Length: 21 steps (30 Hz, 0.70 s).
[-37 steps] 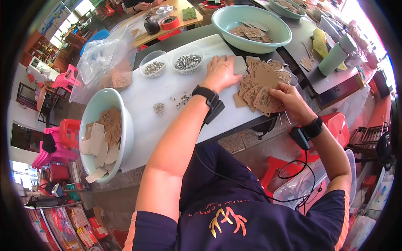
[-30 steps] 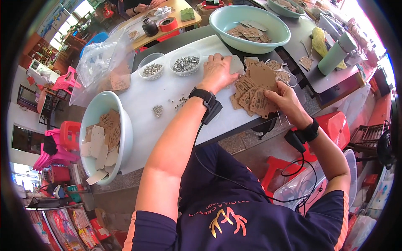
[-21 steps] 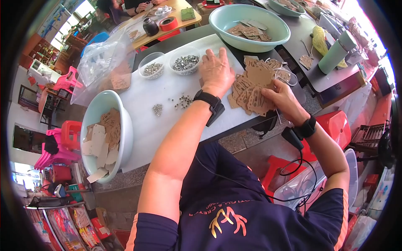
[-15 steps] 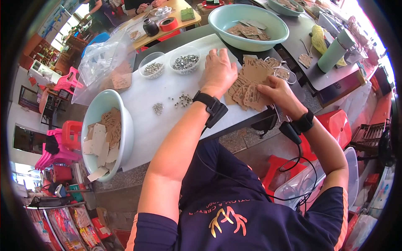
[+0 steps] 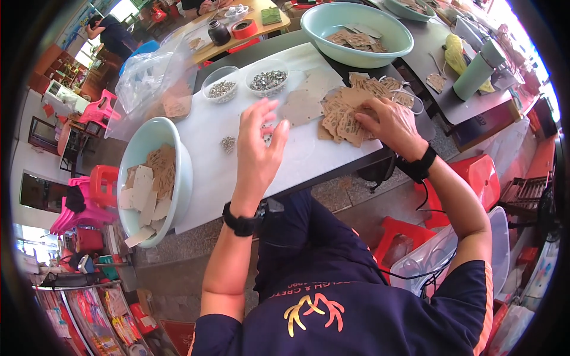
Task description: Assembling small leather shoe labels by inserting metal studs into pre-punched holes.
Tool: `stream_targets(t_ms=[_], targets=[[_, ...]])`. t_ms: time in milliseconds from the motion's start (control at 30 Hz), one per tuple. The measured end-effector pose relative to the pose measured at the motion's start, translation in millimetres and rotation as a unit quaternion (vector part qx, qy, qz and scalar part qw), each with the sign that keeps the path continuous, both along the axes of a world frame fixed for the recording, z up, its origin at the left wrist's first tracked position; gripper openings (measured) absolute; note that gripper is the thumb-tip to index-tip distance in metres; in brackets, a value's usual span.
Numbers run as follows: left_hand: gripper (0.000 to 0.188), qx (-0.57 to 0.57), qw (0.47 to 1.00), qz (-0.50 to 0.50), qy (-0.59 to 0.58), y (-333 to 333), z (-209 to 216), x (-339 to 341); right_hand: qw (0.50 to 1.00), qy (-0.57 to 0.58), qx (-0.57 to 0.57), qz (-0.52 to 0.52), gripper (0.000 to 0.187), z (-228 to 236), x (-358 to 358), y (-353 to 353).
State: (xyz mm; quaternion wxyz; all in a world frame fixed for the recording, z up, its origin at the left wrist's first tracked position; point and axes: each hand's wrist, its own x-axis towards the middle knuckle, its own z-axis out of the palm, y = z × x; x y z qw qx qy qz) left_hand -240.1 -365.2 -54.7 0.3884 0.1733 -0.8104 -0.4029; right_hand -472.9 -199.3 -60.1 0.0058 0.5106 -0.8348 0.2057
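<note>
My left hand (image 5: 261,139) is raised over the white work sheet (image 5: 208,190), its fingers apart and holding nothing I can see. Below it, small loose metal bits are partly hidden, with a small cluster (image 5: 228,144) visible beside it. At the right end of the sheet, my right hand (image 5: 395,124) rests on a heap of brown die-cut card pieces (image 5: 341,115), thumb and fingers closed on one at the heap's edge. A flat greyish-beige sheet (image 5: 306,101) lies left of the heap. Two clear tubs, one (image 5: 221,89) and another (image 5: 267,82), hold small metal parts.
A pale green basin (image 5: 187,178) with card pieces stands at left; another basin (image 5: 309,29) is at the back. Behind the tubs sits a clear plastic bag (image 5: 148,83). A green bottle (image 5: 475,71) stands at right. People are at a farther table and beyond.
My left hand has drawn back from the flat sheet near the heap, moving left and nearer over the loose bits. My right hand has shifted slightly, its fingers still on the heap.
</note>
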Motion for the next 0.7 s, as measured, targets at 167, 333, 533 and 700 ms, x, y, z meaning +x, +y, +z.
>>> stream_targets(t_ms=[167, 333, 533, 700], targets=[[0.03, 0.158, 0.987, 0.02, -0.034, 12, -18, 51, 0.995, 0.082, -0.053, 0.029, 0.04, 0, 2, 4], [0.023, 0.147, 0.988, 0.036, -0.013, 19, -44, 66, 0.993, 0.117, -0.018, 0.022, 0.049, 6, 10, 2], [0.021, 0.13, 0.991, 0.026, 0.004, 17, -59, 73, 0.998, 0.035, 0.045, 0.036, 0.056, 6, 17, 0], [0.021, 0.104, 0.994, 0.007, 0.012, 15, -61, 77, 0.998, -0.049, 0.01, 0.033, 0.049, 0, 10, -1]])
